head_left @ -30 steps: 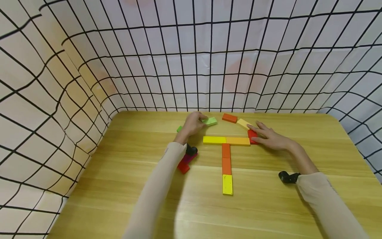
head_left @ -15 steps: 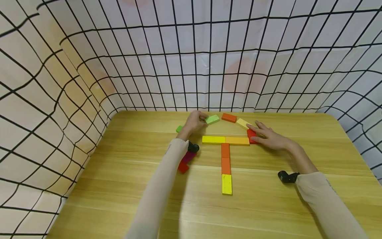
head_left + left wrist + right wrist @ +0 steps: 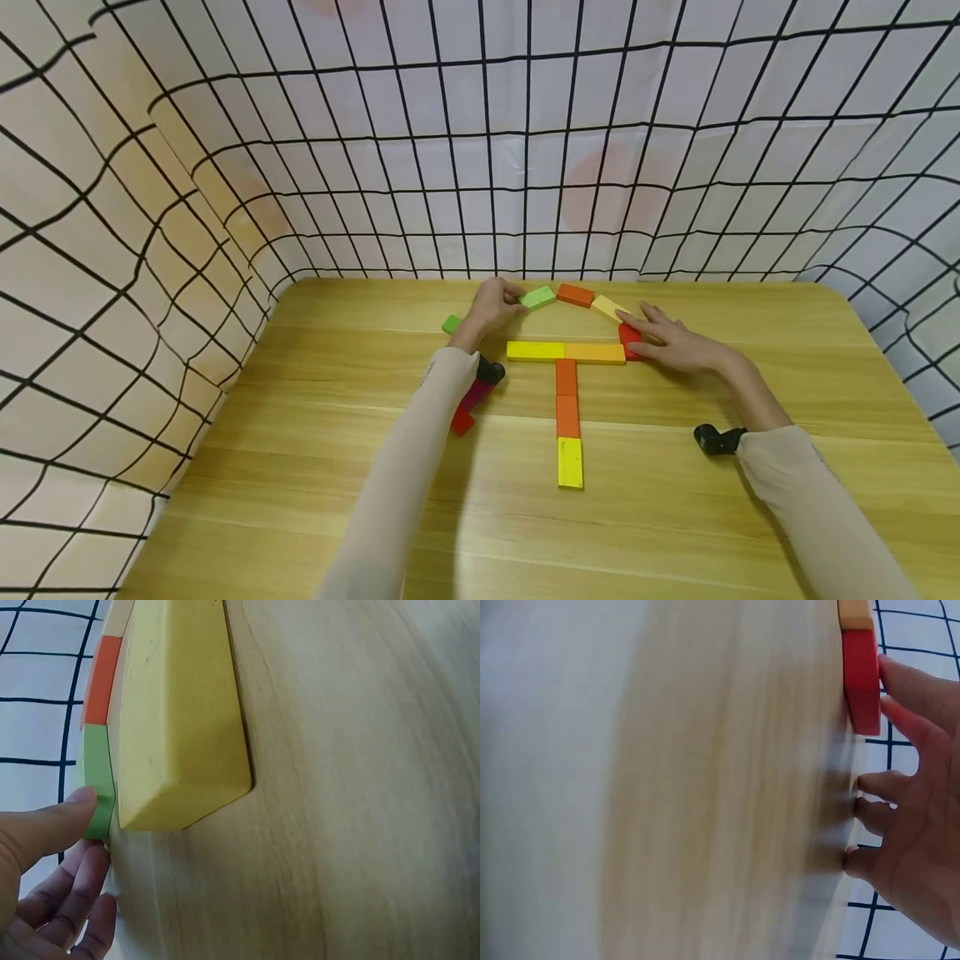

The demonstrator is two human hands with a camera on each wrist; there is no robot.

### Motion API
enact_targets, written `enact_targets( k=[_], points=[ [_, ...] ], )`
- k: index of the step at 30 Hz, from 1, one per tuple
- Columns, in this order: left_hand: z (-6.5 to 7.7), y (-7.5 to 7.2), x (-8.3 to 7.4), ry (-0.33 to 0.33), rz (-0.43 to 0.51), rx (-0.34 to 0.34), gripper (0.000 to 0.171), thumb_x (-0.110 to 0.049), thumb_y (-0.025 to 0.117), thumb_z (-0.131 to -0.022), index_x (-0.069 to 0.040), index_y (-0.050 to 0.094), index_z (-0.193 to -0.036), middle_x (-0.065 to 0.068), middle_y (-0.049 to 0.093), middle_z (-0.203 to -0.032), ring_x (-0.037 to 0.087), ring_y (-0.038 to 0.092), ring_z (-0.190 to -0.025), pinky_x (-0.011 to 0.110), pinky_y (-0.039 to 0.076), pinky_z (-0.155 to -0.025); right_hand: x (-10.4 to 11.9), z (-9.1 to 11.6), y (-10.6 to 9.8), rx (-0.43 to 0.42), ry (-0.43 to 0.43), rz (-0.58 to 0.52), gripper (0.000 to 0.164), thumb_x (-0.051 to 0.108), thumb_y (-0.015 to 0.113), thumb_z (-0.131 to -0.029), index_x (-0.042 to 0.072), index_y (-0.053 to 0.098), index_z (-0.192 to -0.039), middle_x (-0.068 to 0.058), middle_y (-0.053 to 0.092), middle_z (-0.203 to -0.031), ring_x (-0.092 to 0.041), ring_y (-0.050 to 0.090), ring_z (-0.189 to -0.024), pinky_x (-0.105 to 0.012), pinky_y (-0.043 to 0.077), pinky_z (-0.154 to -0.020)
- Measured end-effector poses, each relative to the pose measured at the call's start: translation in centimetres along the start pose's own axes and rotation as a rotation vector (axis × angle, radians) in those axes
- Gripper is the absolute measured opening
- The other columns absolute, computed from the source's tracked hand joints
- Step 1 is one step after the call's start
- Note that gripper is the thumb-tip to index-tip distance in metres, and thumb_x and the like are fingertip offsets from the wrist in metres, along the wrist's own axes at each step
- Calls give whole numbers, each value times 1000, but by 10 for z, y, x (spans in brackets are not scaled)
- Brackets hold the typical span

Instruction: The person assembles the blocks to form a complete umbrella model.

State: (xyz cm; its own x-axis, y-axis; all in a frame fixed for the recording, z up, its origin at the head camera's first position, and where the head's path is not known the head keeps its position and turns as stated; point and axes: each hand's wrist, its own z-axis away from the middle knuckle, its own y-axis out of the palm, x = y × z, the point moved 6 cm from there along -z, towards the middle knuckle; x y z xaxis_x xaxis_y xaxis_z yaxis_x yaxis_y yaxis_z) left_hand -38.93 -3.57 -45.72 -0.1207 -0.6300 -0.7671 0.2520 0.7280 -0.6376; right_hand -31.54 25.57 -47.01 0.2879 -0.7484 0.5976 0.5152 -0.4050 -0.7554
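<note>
On the wood-grain table (image 3: 300, 467) we see a T of flat yellow and orange rectangular blocks (image 3: 567, 408). Past its crossbar, the right hand (image 3: 678, 343), fingers spread, nothing gripped, touches a red rectangular block (image 3: 627, 343); the left hand (image 3: 492, 308), thumb and finger nearly closed, pinches the left end of a light green rectangular block (image 3: 537, 297). That block has just slid right against an orange-red rectangular block (image 3: 575, 295); we judge the arc's top joined, its left side lacking.
</note>
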Motion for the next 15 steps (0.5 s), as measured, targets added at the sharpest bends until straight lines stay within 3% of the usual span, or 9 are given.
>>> enact_targets(
  k=[15],
  points=[
    [-2,-1,-4,20,-28,-1,35,-4,73,-95,3,70,-130,20,74,-123,30,70,-113,34,59,-97,1,0,0,3,-6,-3,66,37,46,-111,13,20,-166,-31,-8,-170,-52,-12,-157,-76,-8,-121]
  ],
)
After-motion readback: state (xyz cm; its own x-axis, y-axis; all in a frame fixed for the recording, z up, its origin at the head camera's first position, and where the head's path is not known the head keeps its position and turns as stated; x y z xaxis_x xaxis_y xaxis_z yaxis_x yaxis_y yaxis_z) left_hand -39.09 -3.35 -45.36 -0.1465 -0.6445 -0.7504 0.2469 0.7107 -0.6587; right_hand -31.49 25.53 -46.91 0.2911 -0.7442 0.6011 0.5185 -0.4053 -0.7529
